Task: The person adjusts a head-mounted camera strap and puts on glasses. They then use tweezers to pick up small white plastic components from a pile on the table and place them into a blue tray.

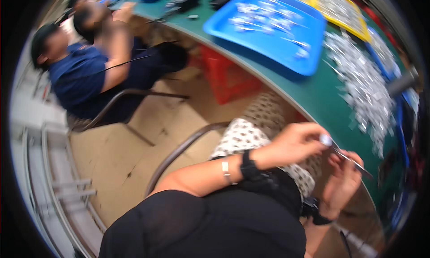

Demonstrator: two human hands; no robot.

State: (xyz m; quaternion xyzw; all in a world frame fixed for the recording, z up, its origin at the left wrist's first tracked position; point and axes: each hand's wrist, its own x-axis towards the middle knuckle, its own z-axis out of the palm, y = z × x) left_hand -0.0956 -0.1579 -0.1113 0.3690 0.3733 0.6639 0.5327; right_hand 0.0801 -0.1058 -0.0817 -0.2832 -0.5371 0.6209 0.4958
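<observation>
Close to the curved table edge, my left hand [298, 143] pinches a small white round piece [325, 140] between thumb and fingertips. My right hand [342, 184] is closed around a slim metal tool [358, 166], perhaps tweezers; blur hides its exact kind. One end of the tool points at the white piece, and I cannot tell whether they touch. Beyond both hands, a heap of small clear and silvery pieces [360, 83] lies on the green table. Further left, a blue tray [268, 45] holds several white pieces with thin stems.
A yellow tray [365, 34] of clear pieces sits behind the blue one. A grey cylinder [403, 82] stands by the heap. Below the table is a red crate [224, 76]. At the left, a person in dark blue [80, 69] sits on a chair, with another person beyond.
</observation>
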